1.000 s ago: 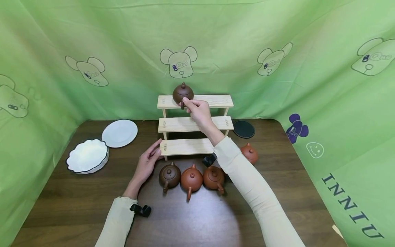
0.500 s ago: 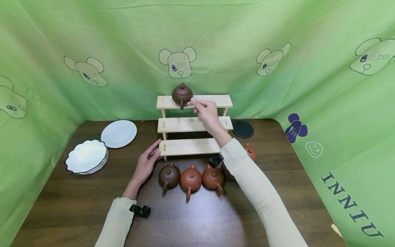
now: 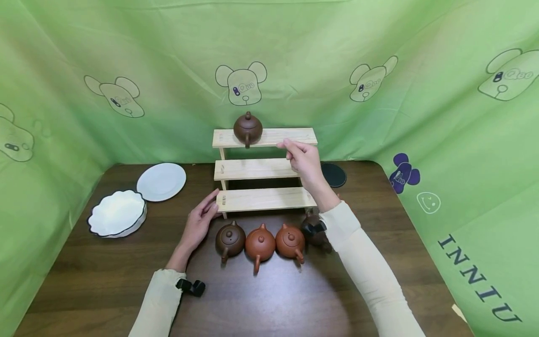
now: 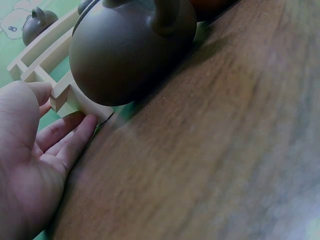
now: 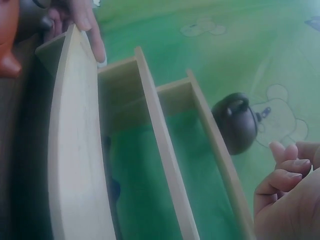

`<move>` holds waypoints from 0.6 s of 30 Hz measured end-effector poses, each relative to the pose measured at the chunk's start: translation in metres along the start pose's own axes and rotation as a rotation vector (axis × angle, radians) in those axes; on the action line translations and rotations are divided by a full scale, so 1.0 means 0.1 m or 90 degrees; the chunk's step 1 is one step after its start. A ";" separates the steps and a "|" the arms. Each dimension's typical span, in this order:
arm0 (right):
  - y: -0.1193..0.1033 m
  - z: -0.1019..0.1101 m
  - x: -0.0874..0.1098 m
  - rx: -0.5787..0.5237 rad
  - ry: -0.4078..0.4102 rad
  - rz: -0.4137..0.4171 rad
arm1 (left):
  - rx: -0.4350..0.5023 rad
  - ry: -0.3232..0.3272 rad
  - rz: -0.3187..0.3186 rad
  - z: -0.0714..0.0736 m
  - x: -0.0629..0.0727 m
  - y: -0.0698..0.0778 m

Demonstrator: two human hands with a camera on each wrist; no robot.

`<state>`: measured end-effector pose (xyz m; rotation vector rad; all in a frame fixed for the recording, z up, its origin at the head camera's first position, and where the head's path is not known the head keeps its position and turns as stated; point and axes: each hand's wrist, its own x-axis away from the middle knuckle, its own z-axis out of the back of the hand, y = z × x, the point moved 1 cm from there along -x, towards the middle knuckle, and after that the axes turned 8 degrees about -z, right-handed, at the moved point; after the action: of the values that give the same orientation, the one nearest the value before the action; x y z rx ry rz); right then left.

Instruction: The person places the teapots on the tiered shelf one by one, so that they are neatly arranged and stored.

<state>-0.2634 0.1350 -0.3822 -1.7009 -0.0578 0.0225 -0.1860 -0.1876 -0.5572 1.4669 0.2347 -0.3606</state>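
Note:
A dark brown teapot (image 3: 247,129) stands toward the left of the top step of a light wooden three-step stand (image 3: 265,199), its handle facing forward. My right hand (image 3: 305,161) is in front of the steps, right of that teapot and apart from it, fingers loosely curled around nothing. In the right wrist view, the same teapot (image 5: 235,125) shows beyond my fingers (image 5: 285,182). My left hand (image 3: 200,224) holds the left end of the bottom step between thumb and fingers. Close to it in the left wrist view looms another dark brown teapot (image 4: 130,55).
Before the stand, a dark brown teapot (image 3: 230,239), an orange-red one (image 3: 260,243) and a reddish-brown one (image 3: 290,239) form a row. Another dark teapot (image 3: 315,231) is partly hidden by my right wrist. A white plate (image 3: 161,181), scalloped bowl (image 3: 118,213) and black disc (image 3: 334,175) lie around.
My right hand has let go of the teapot on the top step and moved right, away from it. The teapot stays on the step, and my left hand keeps its place.

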 end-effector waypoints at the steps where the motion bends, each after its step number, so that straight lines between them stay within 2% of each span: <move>1: 0.00 0.04 0.03 0.001 0.002 0.001 | 0.001 -0.004 -0.001 0.01 0.00 -0.01; 7: 0.00 0.22 0.17 0.010 0.003 -0.004 | -0.022 -0.003 0.017 -0.01 0.00 0.04; 11: 0.01 0.32 0.28 -0.001 0.001 -0.013 | -0.008 0.000 0.006 -0.01 0.00 0.05; 14: 0.02 0.40 0.36 -0.010 0.007 -0.016 | 0.016 -0.003 -0.002 0.01 -0.01 -0.06; 18: 0.05 0.51 0.48 -0.015 0.018 -0.016 | 0.007 -0.010 0.031 0.05 -0.02 -0.21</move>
<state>-0.2177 0.1870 -0.3926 -1.7235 -0.0584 -0.0212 -0.1960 -0.1936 -0.5749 1.4770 0.1846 -0.3341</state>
